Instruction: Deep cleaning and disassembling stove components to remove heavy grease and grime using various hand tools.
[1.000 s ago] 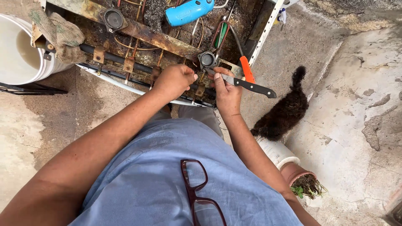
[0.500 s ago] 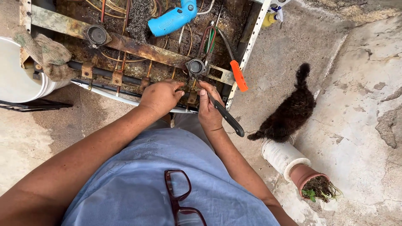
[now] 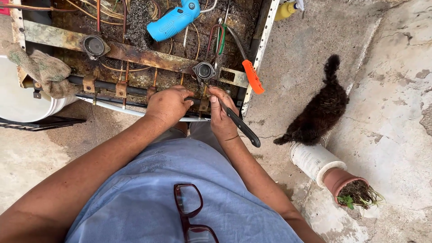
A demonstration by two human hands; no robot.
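A rusty stove chassis point(image 3: 135, 54) lies open on the ground in front of me, with burner cups, thin copper tubes and a dark gas pipe point(image 3: 103, 85) along its near edge. My left hand point(image 3: 168, 104) grips that pipe near its right end. My right hand point(image 3: 221, 114) is shut on a black-handled tool point(image 3: 243, 128), its tip at the fitting below a round burner cup point(image 3: 204, 71). The handle points back toward me to the right.
A blue tool point(image 3: 173, 20) and an orange-handled tool point(image 3: 252, 76) lie on the chassis. A rag point(image 3: 42, 69) hangs at the left over a white bucket point(image 3: 18, 101). A dark furry animal point(image 3: 319, 110) stands at the right by a tipped planter point(image 3: 333, 173). Glasses point(image 3: 191, 213) hang on my shirt.
The view has shifted down and left across the stove. My right hand has swung the black-handled tool from pointing right to pointing back toward me. My left hand stays on the pipe.
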